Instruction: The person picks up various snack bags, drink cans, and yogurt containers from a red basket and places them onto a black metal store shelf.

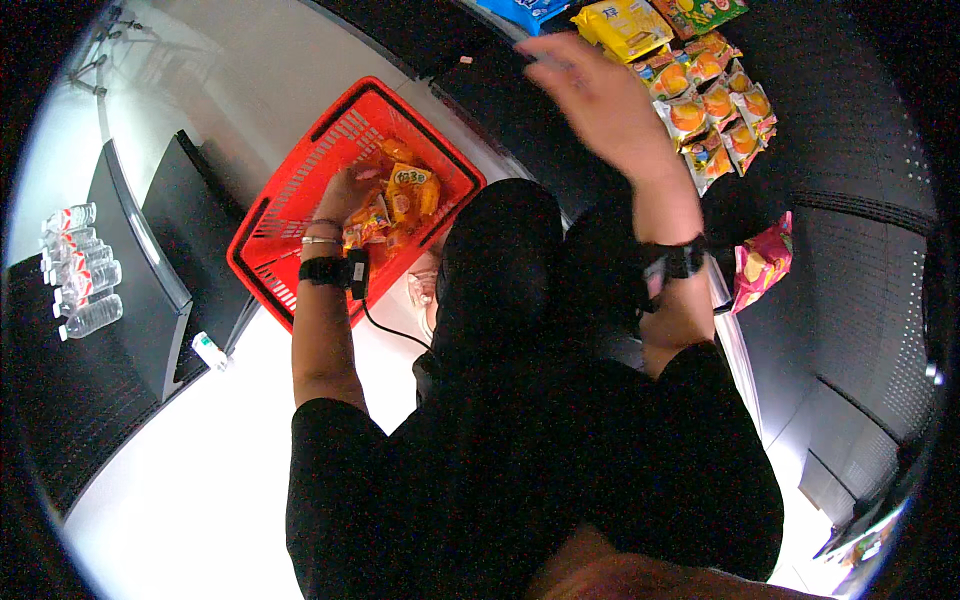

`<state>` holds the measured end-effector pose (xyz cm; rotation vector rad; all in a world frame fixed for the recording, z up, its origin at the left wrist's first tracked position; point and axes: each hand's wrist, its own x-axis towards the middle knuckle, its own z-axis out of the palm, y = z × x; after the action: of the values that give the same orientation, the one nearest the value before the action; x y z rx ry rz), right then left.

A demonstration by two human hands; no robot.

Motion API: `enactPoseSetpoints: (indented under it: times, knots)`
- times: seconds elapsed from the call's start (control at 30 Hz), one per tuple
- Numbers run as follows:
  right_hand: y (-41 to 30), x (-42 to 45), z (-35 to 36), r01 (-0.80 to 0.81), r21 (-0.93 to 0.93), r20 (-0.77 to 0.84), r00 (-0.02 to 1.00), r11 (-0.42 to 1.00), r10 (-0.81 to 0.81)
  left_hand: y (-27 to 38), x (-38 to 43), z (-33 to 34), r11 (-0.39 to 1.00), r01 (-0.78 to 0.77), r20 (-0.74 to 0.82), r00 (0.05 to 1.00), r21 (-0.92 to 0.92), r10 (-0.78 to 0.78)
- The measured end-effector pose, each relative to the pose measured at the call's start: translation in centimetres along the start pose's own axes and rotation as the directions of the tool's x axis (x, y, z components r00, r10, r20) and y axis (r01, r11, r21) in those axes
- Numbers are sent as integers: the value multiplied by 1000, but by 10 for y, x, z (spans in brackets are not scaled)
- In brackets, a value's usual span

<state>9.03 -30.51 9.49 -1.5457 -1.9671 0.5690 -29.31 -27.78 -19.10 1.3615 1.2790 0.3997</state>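
Note:
A red plastic shopping basket (300, 172) stands at the left, with several orange and yellow snack packets (412, 193) in it. My left hand (352, 191) reaches down into the basket beside the packets; its fingers are partly hidden and blurred, so a grip cannot be made out. My right hand (592, 105) is raised over the black shelf, fingers extended and blurred by motion, with nothing seen in it. Just right of it, small snack packets with orange pictures (716, 105) lie in rows. A yellow packet (624, 28) lies above them.
A blue packet (529, 9) and a green packet (701, 13) lie at the top. A pink snack bag (763, 262) is at the right on the black perforated shelving (847, 300). Clear plastic bottles (88, 281) and a small white container (208, 351) are at the left.

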Motion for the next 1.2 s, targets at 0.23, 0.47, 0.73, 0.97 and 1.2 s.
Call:
enactPoseSetpoints:
  times: [0.23,0.47,0.73,0.97,1.2]
  knots:
    - [-19,-8,129,179,66,599,779,982,-183,-104,5,27,533,-120,63,990,838,125]
    - [3,-8,161,240,-105,759,647,965,-78,-124,22,51,331,-27,-16,992,943,124]
    - [4,-8,177,242,-178,819,574,954,8,-117,20,67,169,-5,-11,996,986,93]
    - [31,-14,198,445,-225,831,552,867,-67,-72,2,41,107,-231,216,967,967,138]
    - [9,-7,191,328,-62,759,629,943,-169,-28,-43,-1,985,-54,-195,981,-165,21]
